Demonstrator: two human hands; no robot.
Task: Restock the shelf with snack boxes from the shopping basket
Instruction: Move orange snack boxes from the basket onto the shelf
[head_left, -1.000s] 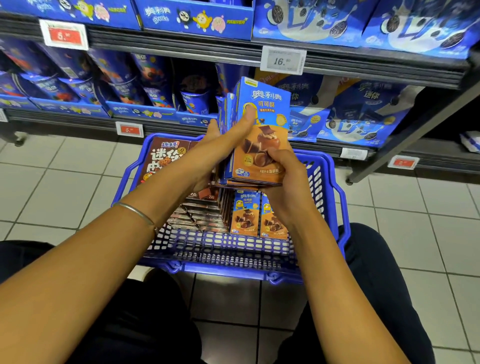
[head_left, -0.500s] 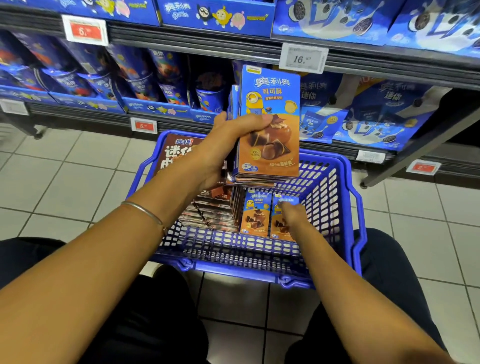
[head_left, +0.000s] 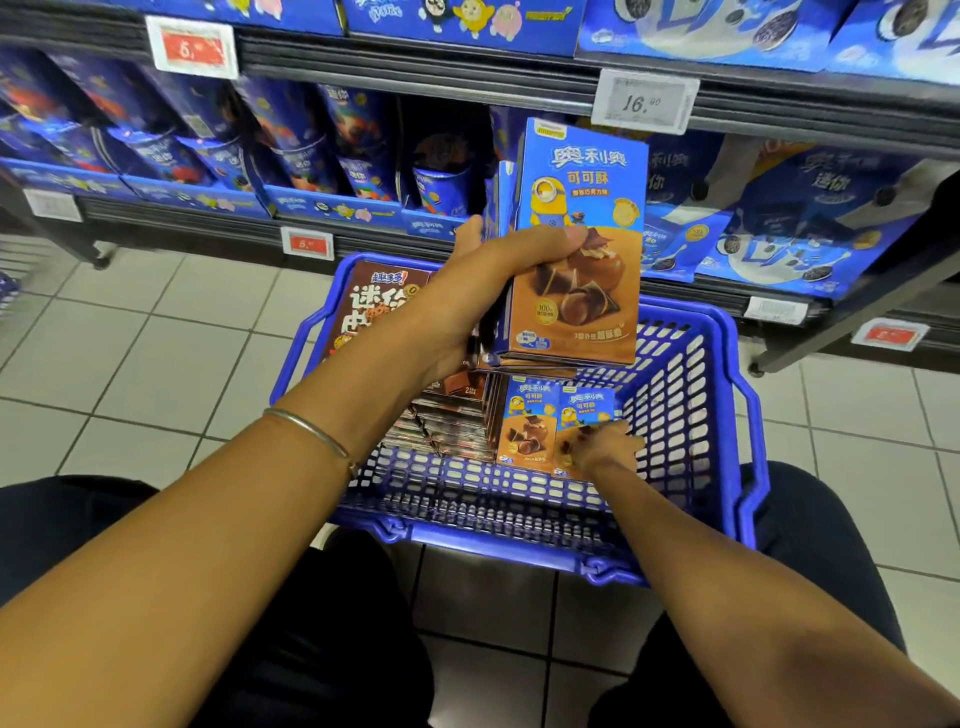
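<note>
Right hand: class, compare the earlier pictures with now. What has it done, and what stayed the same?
The right hand let go of the stack of boxes and dropped into the blue basket, where its fingers touch the right-hand upright box; whether it grips is unclear. The left hand still holds the stack above the basket.

Price tag (head_left: 644, 101) "16.00"; snack box (head_left: 582, 291) "100%"

A: You have a pale tiled floor (head_left: 130, 332) under you, with the blue basket (head_left: 493, 540) low between your knees.
B: You can't see whether it touches the tiles.
A: Ahead of you, the shelf (head_left: 171, 210) carries rows of blue snack packs (head_left: 306, 145).
B: Price tags (head_left: 644, 101) sit on its front edges.
</note>
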